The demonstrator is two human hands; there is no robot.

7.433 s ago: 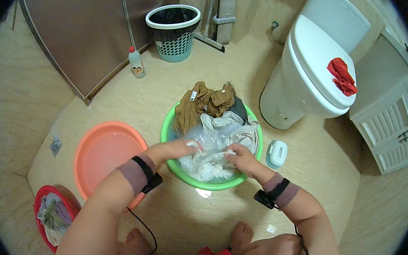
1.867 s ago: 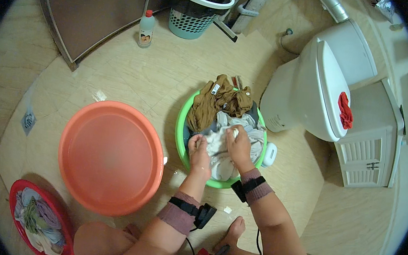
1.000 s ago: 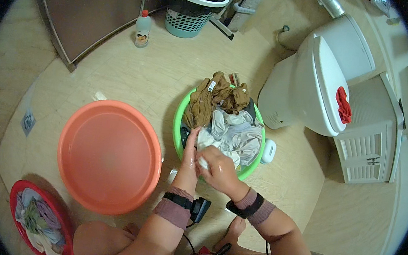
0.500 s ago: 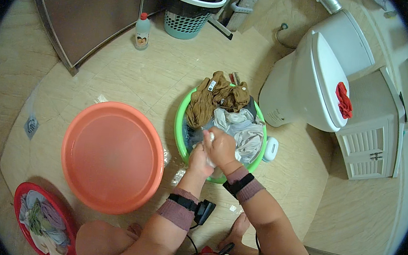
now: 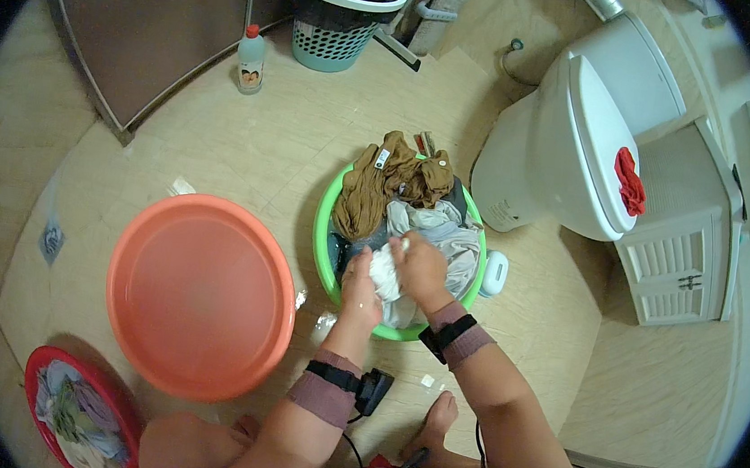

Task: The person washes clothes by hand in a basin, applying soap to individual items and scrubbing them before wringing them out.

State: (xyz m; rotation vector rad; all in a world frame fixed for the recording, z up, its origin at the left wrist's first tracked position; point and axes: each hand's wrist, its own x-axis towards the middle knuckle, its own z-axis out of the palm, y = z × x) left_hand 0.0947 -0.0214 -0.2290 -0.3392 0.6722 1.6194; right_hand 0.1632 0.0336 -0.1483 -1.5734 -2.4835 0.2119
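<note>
A bunched white cloth [image 5: 384, 273] is between my two hands, above the near part of a green-rimmed basin [image 5: 321, 245]. My left hand [image 5: 359, 288] is curled against the cloth's left side. From the right, my right hand [image 5: 419, 271] grips it with bent fingers. Inside the basin, a brown garment [image 5: 362, 201] is heaped at the far left and hangs over the rim. Wet pale grey and white clothes [image 5: 455, 246] fill the right side, and dark wet fabric shows along the left. The undersides of my fingers are hidden.
To the left stands a large orange basin [image 5: 116, 295] of cloudy water. A red basin [image 5: 35, 373] of clothes is at lower left. Farther off are a bottle [image 5: 251, 69], a bin [image 5: 330, 45] and a toilet [image 5: 528, 149] with a red cloth [image 5: 630, 182] on its lid.
My hands were pressed together around the white cloth; now they are farther apart and more of the cloth shows between them. The view has shifted slightly.
</note>
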